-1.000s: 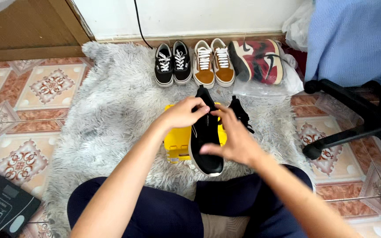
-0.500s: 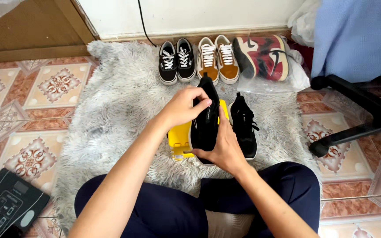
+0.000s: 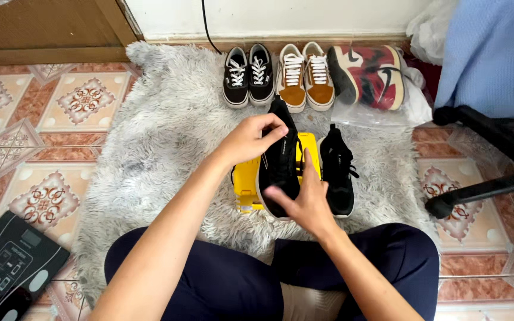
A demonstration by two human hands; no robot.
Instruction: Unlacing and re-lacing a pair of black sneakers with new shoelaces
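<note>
**Black sneaker held over a yellow box on a grey shag rug**

While the person sits on the floor with legs in dark navy trousers, both hands hold one black sneaker (image 3: 281,163) above an open yellow shoe box (image 3: 247,184) that rests on a fluffy grey rug (image 3: 162,137). The left hand (image 3: 250,139) curls around the upper part of the shoe near the collar, fingers closed and pinching what appears to be the tongue or lace area. The right hand (image 3: 306,199) cups the lower end of the shoe from the side and below, fingers loosely bent, thumb raised along the shoe's edge.

The sneaker looks light, with a soft, flexible fabric upper and a firmer sole with a pale edge. It is not fragile or slippery. The sole and heel likely give the steadiest hold; the upper would fold under a squeeze.

Its mate, a second black sneaker (image 3: 337,172), lies on the rug just beside the box, to the right. Along the far edge of the rug stand a black-and-white laced pair (image 3: 248,74), a tan-and-white pair (image 3: 304,77) and a red, black and white high-top pair (image 3: 370,74) on clear plastic. A black bathroom scale (image 3: 7,267) lies on the patterned tile floor at lower left.

Compared with half a second ago, the held shoe stays in much the same upright position over the box, and the left hand's fingers have shifted higher on it.
</note>
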